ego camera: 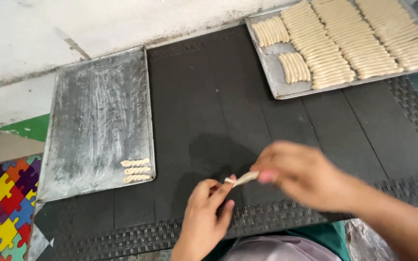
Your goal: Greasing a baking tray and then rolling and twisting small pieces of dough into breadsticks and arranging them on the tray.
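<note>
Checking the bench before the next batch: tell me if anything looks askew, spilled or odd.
Nothing is spilled or damaged. The full tray hangs past the mat's far edge, askew. The left tray holds only three twisted dough pieces in one corner. Both hands pinch one dough strip.

We see a black tabletop (218,111) with a woven pattern at its edges. The two trays (97,116) are dull grey metal with pale smears. The dough sticks (344,38) are pale beige. At the left, a mat (3,203) shows puzzle pieces in many colours.
</note>
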